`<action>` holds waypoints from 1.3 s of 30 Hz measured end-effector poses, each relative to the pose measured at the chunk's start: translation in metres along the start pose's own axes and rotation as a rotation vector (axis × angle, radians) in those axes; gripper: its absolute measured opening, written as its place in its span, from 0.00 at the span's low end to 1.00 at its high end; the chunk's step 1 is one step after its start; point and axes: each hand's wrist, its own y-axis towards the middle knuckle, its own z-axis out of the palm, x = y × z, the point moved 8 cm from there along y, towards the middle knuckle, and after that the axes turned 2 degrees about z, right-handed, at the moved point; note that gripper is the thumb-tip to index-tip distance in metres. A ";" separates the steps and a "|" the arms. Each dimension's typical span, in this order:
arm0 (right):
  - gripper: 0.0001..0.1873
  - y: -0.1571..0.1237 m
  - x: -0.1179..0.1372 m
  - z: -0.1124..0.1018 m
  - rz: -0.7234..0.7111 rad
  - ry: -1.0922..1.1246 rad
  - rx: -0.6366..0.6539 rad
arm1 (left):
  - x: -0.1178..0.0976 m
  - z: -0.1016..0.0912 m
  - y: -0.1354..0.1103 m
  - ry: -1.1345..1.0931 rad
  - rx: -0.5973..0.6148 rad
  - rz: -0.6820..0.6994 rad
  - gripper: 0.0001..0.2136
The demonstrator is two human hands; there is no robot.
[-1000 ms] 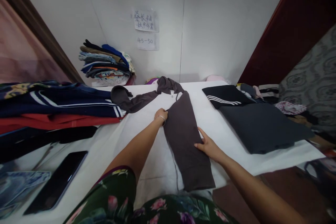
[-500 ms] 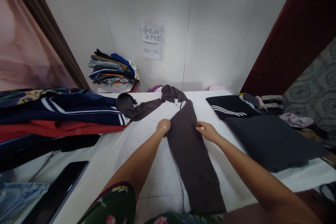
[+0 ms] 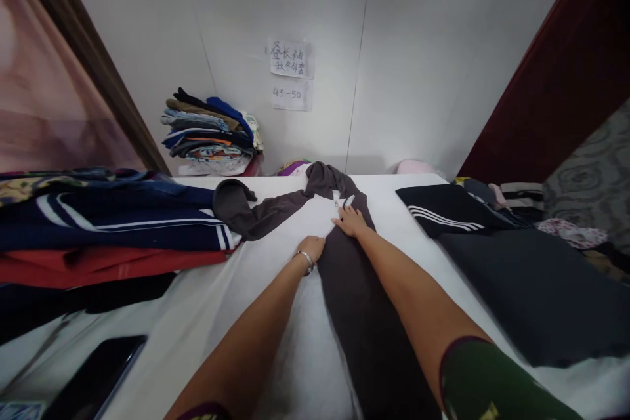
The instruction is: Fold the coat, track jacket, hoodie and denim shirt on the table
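A white and dark grey zip jacket (image 3: 367,315) lies spread before me, with one dark grey panel, probably a sleeve, folded lengthwise over the white part. My left hand (image 3: 312,249), wearing a bracelet, is closed at the left edge of that dark panel; its fingertips are partly hidden. Near the collar, my right hand (image 3: 350,220) rests on the top of the panel with fingers spread. The zip pull (image 3: 336,202) shows just beyond those fingers. The other dark sleeve (image 3: 275,210) stretches out to the left, and dark fabric bunches at the neck.
Folded clothes (image 3: 142,223) in navy and red are piled at the left, above a dark flat device (image 3: 98,374). Another clothes stack (image 3: 211,134) stands by the wall. On the right lie a black striped garment (image 3: 438,207) and a dark folded garment (image 3: 536,289).
My right hand has moved from the panel's right edge up and left onto its top near the collar. The left hand stays at the left edge. The view has shifted slightly.
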 end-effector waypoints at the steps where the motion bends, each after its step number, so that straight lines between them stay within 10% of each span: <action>1: 0.37 0.002 0.002 0.004 -0.029 0.002 0.006 | 0.001 0.001 0.000 -0.042 0.015 -0.002 0.20; 8: 0.32 -0.007 -0.007 -0.014 -0.077 0.099 -0.146 | -0.001 0.001 -0.008 -0.238 -0.032 -0.004 0.27; 20: 0.27 0.013 -0.106 -0.052 0.480 0.448 -0.421 | 0.000 -0.007 -0.021 -0.206 -0.230 0.031 0.16; 39: 0.20 0.047 -0.088 -0.042 0.391 1.013 -0.257 | -0.002 -0.004 -0.022 -0.135 -0.154 0.039 0.17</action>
